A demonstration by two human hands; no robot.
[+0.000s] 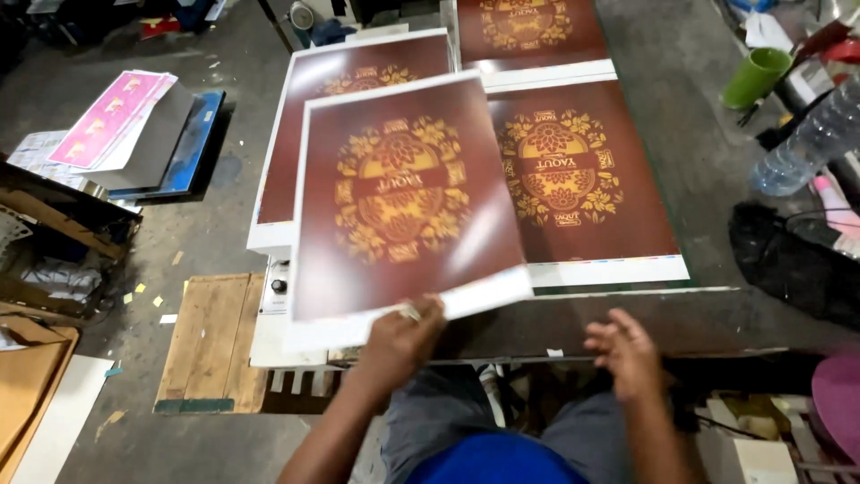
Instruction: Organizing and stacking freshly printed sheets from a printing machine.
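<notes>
**Desk:** What do you have in the hands?

**Operator:** My left hand (400, 336) pinches the near edge of a printed sheet (403, 197), dark maroon with a gold floral emblem and a white margin. The sheet is lifted and tilted, its long axis running away from me, its far end hanging over the left stack of sheets (296, 134). My right hand (627, 350) is open, fingers loosely spread, holding nothing, hovering over the near edge of the tabletop (582, 318).

**Desk:** Which hand is nearer the sheet?

**Operator:** The left, since it grips it. The right is well apart, off to the right of the sheet's near corner. Just beyond the right hand lies a second stack (582, 179) of the same print, flat, with a third (528, 31) farther back.

**Desk:** Anything you can't make out?

**Operator:** The held sheet is blurred, so I can't tell whether it's one sheet or several. It hides most of the left stack. My left fingertips are tucked under the paper. At the right, a green cup (755, 76), a clear plastic bottle (806, 139) and a black bag (788, 260) sit near the frame edge. A wooden pallet (210, 341) lies on the floor at left.
</notes>
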